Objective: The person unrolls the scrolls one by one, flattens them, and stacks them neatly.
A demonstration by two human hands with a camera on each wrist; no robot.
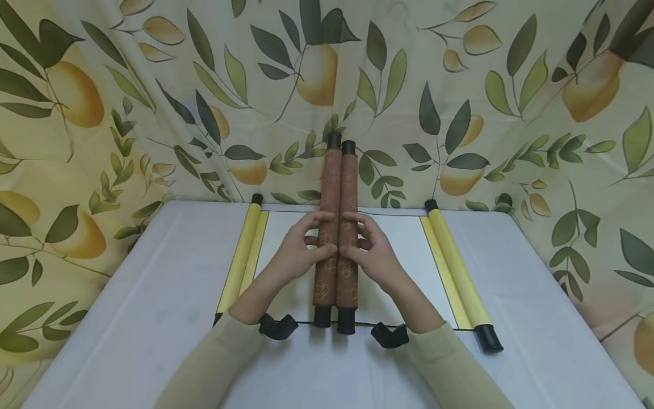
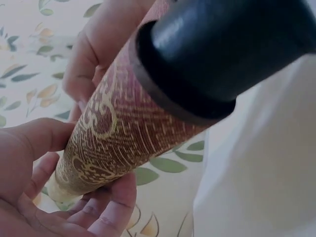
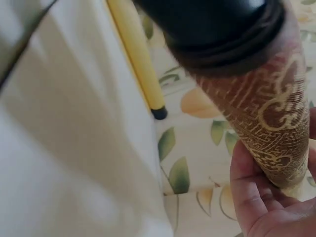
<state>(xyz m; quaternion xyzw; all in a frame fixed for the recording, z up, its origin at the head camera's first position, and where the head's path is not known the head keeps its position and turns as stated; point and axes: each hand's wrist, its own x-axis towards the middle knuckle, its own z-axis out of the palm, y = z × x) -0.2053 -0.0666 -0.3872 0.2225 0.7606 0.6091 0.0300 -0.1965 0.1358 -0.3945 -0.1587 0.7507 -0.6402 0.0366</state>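
Left brown roller [image 1: 331, 176] is grasped by left hand [image 1: 298, 250], right brown roller [image 1: 349, 182] by right hand [image 1: 377, 253], above white sheet [image 1: 416, 255].

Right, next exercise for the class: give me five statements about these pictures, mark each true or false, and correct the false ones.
1. The left hand holds a brown roll and the right hand holds a second brown roll. True.
2. Both brown rolls end in yellow. False: their end caps are black.
3. A left yellow roll and a right yellow roll flank the white sheet in the head view. True.
4. The brown rolls cross in an X. False: they are held lengthwise, side by side.
5. The backdrop fabric is printed with leaves and fruit. True.
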